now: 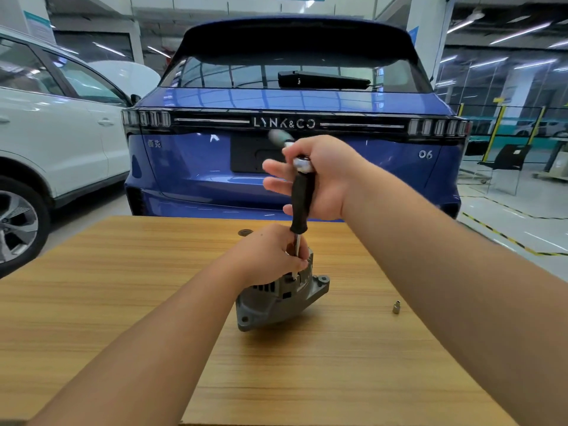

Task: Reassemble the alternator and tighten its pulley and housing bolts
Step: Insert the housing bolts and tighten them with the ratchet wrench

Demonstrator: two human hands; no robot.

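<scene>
Grip, right hand (319,176): thumb and palm hold the top of a long driver (302,204) by its black handle; the fingers are spread rather than wrapped. A blurred metal part stands above the fist, probably a ratchet head.
Grip, left hand (276,253): fingers curled round the driver's thin shaft low down, guiding it while resting on the alternator (276,299).
Tool contact: the shaft tip meets the alternator's upper housing; the fastener itself is hidden by the fingers.
Alternator position: on the wooden table (123,302), near its middle, tilted on its side.
Alternator appearance: grey cast housing, dark vent slots, mounting ears with holes; the halves appear joined.
Loose parts: one small socket (396,306) to the right, well apart; a dark round part (245,232) at the far edge.
Progress: judged mid-task, a housing bolt being tightened; pulley state cannot be told.
</scene>
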